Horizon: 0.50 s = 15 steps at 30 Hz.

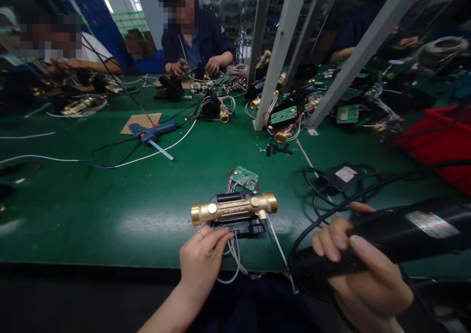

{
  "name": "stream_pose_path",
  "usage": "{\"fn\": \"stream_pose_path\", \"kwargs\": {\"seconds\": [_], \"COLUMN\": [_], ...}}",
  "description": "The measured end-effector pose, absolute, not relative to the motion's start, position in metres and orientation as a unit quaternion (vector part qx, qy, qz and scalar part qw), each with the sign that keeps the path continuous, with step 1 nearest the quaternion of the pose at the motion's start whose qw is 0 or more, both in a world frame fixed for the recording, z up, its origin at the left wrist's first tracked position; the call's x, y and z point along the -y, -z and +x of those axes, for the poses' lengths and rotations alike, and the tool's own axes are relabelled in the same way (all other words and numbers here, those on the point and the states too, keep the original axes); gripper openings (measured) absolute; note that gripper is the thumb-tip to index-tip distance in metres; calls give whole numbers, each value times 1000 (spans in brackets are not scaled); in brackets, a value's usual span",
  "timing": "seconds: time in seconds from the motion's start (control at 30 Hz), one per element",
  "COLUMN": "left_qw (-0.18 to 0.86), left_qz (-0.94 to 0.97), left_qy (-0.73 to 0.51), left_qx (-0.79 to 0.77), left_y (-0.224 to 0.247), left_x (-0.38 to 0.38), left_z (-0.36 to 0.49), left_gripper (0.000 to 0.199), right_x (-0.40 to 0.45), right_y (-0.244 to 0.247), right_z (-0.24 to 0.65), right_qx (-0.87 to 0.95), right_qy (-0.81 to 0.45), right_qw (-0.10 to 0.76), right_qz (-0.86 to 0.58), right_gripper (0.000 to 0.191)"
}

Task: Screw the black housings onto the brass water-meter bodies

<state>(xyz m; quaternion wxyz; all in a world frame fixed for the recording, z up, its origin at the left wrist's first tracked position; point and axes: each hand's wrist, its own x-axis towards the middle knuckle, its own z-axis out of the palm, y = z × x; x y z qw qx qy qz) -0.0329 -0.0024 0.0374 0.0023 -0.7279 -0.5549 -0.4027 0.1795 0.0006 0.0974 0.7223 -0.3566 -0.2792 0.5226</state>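
Observation:
A brass pipe fitting (235,209) lies across a black plastic housing (241,227) near the table's front edge. A green circuit board (245,177) with red and white wires sits just behind it. My left hand (204,249) is closed in a pinch at the housing's front edge, beside grey cables (235,264); what its fingertips hold is too small to make out. My right hand (364,264) is wrapped round a black cylindrical tool (415,225) with a silver label, to the right of the fitting.
A blue glue gun (158,132) rests at the left near cardboard (142,123). Grey metal posts (281,53) rise from the green table (147,191). A black box (344,175) with coiled cable and a red bin (441,141) are at right. People work opposite.

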Motion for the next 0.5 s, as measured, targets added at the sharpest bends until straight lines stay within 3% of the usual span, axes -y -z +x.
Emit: {"fn": "stream_pose_path", "kwargs": {"seconds": [0.33, 0.5], "left_qw": [114, 18], "left_qz": [-762, -746], "left_qy": [317, 383], "left_qx": [553, 544], "left_y": [-48, -34], "left_x": [6, 4], "left_z": [-26, -33], "left_gripper": [31, 23], "right_x": [-10, -16], "right_y": [-108, -128], "right_z": [162, 137], "right_qx": [327, 382], "right_qy": [-526, -506], "right_qw": [710, 716], "right_qz": [-334, -293], "right_gripper": [35, 35]}}
